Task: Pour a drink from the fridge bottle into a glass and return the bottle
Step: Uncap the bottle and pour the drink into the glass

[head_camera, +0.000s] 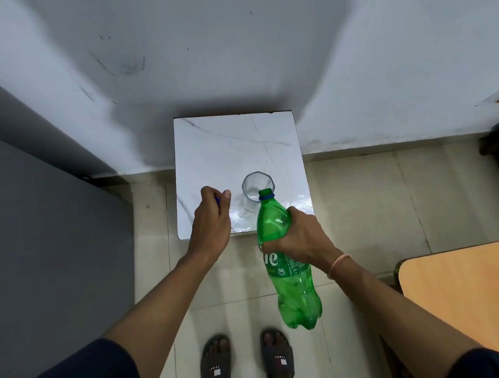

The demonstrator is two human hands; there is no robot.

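My right hand (301, 238) grips a green plastic bottle (288, 277) around its upper body. The bottle is uncapped and tilted, its open mouth at the near rim of a clear glass (257, 192). The glass stands upright on a small white marble-patterned table (225, 149) and looks nearly empty; I cannot tell if liquid is flowing. My left hand (212, 220) hovers over the table's near left part, left of the glass, with its fingers closed on a small blue cap (217, 201), mostly hidden.
A grey fridge side (40, 230) fills the left. White walls form a corner behind the table. A wooden tabletop (467, 289) juts in at the lower right. My sandalled feet (247, 361) stand on the tiled floor below the bottle.
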